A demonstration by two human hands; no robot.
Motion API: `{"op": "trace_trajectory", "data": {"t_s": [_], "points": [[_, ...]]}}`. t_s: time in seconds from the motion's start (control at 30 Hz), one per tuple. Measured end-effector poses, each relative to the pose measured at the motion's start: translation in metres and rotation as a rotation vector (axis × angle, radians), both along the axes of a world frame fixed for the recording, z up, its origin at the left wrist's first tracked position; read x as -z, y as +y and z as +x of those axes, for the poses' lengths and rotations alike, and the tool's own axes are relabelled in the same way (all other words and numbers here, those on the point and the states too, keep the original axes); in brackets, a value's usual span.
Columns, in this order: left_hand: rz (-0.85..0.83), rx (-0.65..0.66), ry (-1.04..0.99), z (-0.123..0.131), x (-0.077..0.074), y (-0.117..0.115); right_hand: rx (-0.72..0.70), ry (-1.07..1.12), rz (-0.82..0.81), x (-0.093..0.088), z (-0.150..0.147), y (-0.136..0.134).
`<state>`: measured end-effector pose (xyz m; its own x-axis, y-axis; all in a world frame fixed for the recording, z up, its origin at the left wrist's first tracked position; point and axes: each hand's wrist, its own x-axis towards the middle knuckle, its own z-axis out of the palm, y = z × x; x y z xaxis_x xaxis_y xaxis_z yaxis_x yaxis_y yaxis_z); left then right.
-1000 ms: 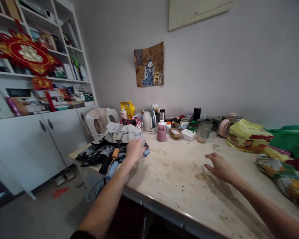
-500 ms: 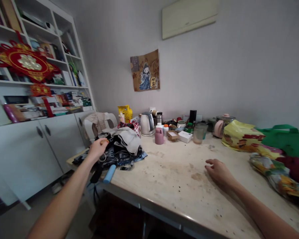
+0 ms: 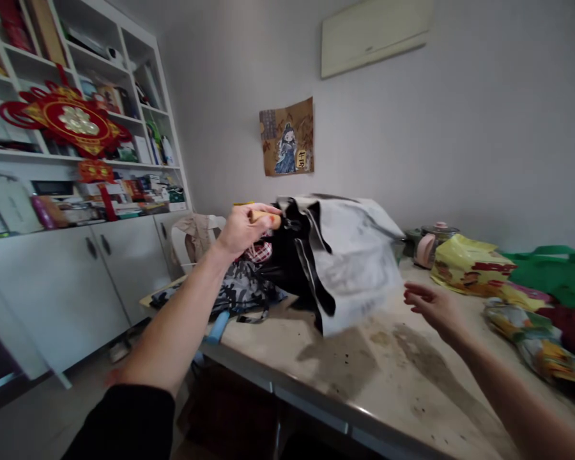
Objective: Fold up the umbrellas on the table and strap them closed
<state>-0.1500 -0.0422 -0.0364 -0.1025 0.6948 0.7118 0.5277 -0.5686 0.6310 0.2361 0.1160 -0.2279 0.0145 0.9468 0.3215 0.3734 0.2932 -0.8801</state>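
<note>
Gripped by its short tan handle, a folded umbrella with loose black and silver-grey cloth hangs over the table in my left hand. Its cloth is blurred by motion and spreads to the right. My right hand is open, fingers bent and apart, just right of the cloth; I see nothing in it. Below and left of the umbrella lies camouflage-patterned cloth, with a light blue cylinder at the table edge beside it. The umbrella hides most things along the back of the table.
On the right of the table are a yellow bag, a green bag and colourful packets. A glass-lidded pot stands behind. A draped white chair and shelves are at the left.
My left hand has lifted the umbrella off the camouflage cloth and swung it right, towards the middle of the table. My right hand has risen slightly. The view has turned a little left.
</note>
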Motion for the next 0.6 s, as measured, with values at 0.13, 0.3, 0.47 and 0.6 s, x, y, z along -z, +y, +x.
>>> {"op": "trace_trajectory", "data": {"t_s": [0.13, 0.3, 0.47, 0.6], "points": [[-0.098, 0.190, 0.434, 0.068, 0.004, 0.020, 0.120, 0.227, 0.137, -0.044, 0.010, -0.018], [-0.011, 0.383, 0.687, 0.153, 0.013, 0.058, 0.118, 0.334, 0.178, -0.064, 0.023, -0.030], [0.036, 0.308, 0.628, 0.187, 0.021, 0.089, -0.104, 0.103, 0.219, -0.057, 0.045, -0.042], [-0.036, 0.392, 0.348, 0.178, 0.064, 0.105, -0.217, 0.134, 0.139, -0.044, 0.062, -0.040]]}}
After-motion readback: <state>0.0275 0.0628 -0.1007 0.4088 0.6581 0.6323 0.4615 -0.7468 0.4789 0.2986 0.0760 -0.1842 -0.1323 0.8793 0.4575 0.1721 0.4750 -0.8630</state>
